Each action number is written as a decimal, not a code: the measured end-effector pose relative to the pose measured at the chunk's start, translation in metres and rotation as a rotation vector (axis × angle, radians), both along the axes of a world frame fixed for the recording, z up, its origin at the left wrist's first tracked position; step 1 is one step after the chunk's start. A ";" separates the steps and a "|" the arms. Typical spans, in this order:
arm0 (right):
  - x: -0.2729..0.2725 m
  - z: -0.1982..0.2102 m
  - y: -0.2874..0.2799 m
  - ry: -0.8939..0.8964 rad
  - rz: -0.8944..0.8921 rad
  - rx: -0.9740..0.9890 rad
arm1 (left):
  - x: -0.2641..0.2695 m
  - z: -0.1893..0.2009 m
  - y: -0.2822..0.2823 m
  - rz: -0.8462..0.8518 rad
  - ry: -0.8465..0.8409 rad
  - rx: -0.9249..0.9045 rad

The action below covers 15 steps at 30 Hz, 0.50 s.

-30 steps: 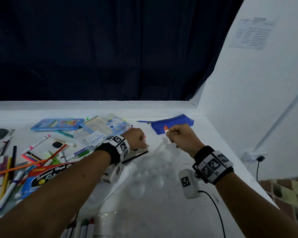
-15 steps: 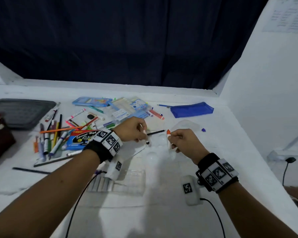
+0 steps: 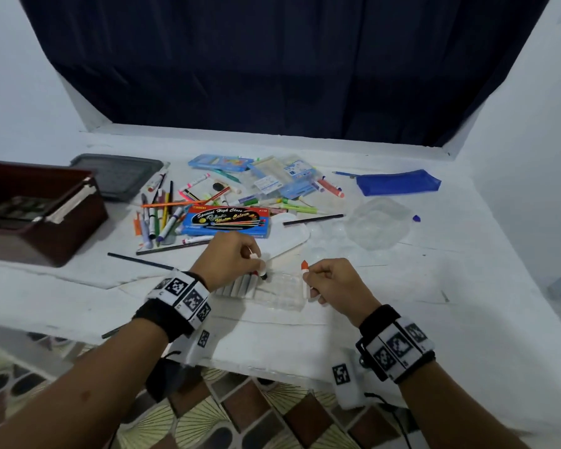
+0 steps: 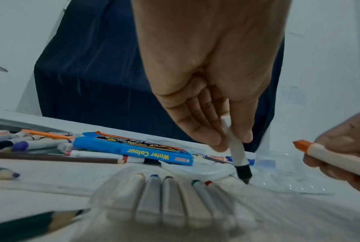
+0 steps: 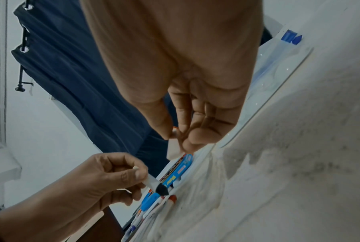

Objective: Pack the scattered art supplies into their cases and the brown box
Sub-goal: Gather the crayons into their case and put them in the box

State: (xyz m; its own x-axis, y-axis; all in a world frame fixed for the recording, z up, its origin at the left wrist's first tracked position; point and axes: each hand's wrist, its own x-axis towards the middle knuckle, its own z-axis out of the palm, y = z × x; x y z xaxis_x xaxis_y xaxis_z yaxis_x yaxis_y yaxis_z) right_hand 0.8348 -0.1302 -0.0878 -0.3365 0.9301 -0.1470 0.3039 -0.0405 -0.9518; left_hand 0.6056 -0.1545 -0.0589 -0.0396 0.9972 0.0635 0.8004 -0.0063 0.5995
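Note:
My left hand [image 3: 240, 259] pinches a white marker with a black tip [image 4: 238, 151], point down, over a clear plastic marker case [image 3: 282, 291] near the table's front edge. Several capped markers [image 4: 175, 199] lie side by side in the case's left part. My right hand [image 3: 324, 280] grips a white marker with an orange cap [image 3: 305, 270] just right of the case; the same marker [image 4: 328, 155] shows in the left wrist view. The brown box [image 3: 42, 231] stands at the far left with dark items inside.
Loose pens, markers and pencils [image 3: 162, 215] lie scattered beyond the hands around a blue water colour box [image 3: 227, 222]. A grey lid [image 3: 117, 176], blue cases [image 3: 221, 162], a blue pouch [image 3: 399, 183] and a clear lid [image 3: 378, 222] sit farther back. A wall rises at right.
Both hands have drawn back toward the table's front edge, over the clear marker case. The head view has tilted down and left, bringing the brown box into sight.

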 end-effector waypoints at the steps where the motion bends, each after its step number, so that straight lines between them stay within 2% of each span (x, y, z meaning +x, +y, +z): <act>1: -0.004 -0.001 -0.003 -0.011 0.003 0.008 | 0.000 0.000 -0.004 -0.001 0.014 0.006; 9: -0.024 -0.008 -0.018 -0.117 -0.045 0.035 | -0.001 -0.003 -0.014 -0.121 0.327 -0.047; 15: -0.033 -0.007 -0.025 -0.195 -0.090 0.026 | -0.006 -0.001 -0.015 -0.251 0.385 -0.142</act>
